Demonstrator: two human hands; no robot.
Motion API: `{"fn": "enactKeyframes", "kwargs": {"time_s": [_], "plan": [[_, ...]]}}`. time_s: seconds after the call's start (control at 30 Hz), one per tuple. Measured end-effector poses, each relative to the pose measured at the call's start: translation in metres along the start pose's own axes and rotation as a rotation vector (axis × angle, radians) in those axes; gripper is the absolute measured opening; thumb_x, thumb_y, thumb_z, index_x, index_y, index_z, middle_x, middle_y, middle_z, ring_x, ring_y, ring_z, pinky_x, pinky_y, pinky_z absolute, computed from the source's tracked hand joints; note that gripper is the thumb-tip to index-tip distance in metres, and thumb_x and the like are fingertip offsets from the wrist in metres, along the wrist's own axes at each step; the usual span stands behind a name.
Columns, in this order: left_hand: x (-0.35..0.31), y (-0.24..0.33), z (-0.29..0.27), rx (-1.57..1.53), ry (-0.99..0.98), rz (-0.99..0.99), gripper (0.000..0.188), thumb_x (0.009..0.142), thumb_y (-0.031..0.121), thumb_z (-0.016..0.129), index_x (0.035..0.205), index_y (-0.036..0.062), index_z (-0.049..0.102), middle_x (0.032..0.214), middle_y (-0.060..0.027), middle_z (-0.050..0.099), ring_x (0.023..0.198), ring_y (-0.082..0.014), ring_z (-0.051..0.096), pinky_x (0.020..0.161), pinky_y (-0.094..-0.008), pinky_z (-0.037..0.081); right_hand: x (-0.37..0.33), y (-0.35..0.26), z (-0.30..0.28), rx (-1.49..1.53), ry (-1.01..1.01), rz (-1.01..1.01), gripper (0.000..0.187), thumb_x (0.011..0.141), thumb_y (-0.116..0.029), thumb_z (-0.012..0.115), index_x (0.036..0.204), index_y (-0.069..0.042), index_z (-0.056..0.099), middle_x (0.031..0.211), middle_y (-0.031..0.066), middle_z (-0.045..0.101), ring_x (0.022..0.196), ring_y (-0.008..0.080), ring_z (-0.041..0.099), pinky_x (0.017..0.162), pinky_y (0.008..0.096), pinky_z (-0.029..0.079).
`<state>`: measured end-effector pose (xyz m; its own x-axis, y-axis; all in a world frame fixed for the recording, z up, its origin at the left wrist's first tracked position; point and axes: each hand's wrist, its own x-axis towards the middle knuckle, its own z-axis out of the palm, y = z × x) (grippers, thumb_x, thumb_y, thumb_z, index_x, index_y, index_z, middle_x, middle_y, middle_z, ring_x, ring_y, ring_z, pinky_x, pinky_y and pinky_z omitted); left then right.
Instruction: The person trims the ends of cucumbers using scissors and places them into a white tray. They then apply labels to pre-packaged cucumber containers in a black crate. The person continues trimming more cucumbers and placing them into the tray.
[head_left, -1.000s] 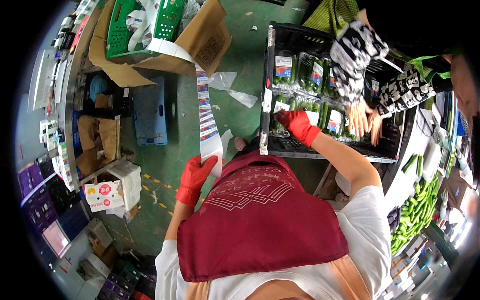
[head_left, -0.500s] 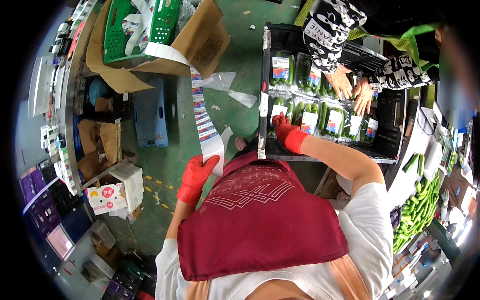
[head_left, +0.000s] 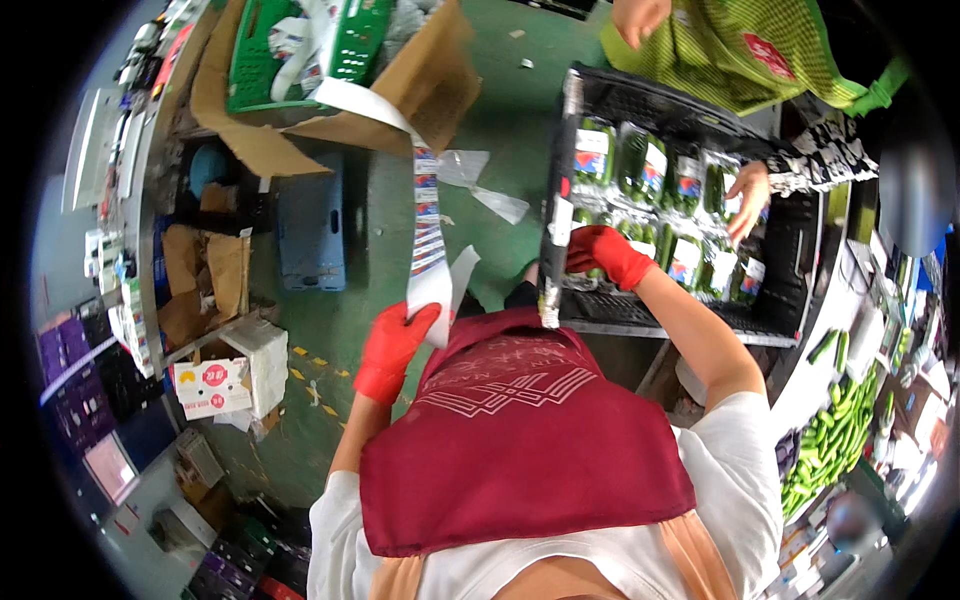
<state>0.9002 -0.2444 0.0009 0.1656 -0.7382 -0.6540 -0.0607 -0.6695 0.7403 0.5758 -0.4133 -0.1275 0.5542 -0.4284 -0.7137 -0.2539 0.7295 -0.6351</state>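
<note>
My left hand (head_left: 398, 345), in a red glove, pinches the lower end of a long strip of printed labels (head_left: 428, 225) beside my apron. That strip runs up over a cardboard box's edge. My right hand (head_left: 612, 256), also red-gloved, is at the front left of a black crate (head_left: 690, 325), its fingers curled over a clear pack of cucumbers (head_left: 590, 213) that it partly hides. Several cucumber packs (head_left: 684, 258) with white, blue and red labels lie in two rows there. A co-worker's hand (head_left: 748, 198) touches a pack at the right.
A cardboard box (head_left: 425, 85) holding a green basket (head_left: 350, 45) stands at the far left. Below it are a blue plastic crate (head_left: 311, 225) and a white carton (head_left: 212, 388). Loose cucumbers (head_left: 835, 430) are heaped at the right. The co-worker's other hand (head_left: 640, 18) is beyond the crate.
The co-worker's one hand has left the packs and moved up beyond the crate. My right hand's fingers have curled more at the front left pack. My left hand still holds the label strip.
</note>
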Motion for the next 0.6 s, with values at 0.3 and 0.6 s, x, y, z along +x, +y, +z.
{"fn": "enactKeyframes", "kwargs": {"time_s": [0.3, 0.6], "plan": [[0.007, -0.004, -0.083, -0.119, -0.135, -0.002, 0.028, 0.09, 0.019, 0.063, 0.107, -0.0033, 0.067, 0.097, -0.0064, 0.07, 0.085, -0.0116, 0.064, 0.076, -0.0266, 0.05, 0.021, 0.031, -0.024, 0.166, 0.151, 0.312, 0.053, 0.09, -0.051, 0.05, 0.116, -0.006, 0.061, 0.108, 0.0136, 0.068, 0.094, 0.0276, 0.067, 0.077, 0.0402, 0.051], [0.02, -0.021, -0.211, 0.546, -0.211, 0.237, 0.024, 0.083, 0.026, 0.067, 0.089, 0.003, 0.07, 0.083, -0.0181, 0.066, 0.08, -0.0318, 0.063, 0.072, -0.0375, 0.049, -0.03, -0.05, 0.034, -0.15, 0.996, -0.382, 0.032, 0.096, -0.023, 0.045, 0.102, 0.001, 0.065, 0.085, 0.012, 0.068, 0.075, 0.0181, 0.066, 0.071, 0.0312, 0.052]]}}
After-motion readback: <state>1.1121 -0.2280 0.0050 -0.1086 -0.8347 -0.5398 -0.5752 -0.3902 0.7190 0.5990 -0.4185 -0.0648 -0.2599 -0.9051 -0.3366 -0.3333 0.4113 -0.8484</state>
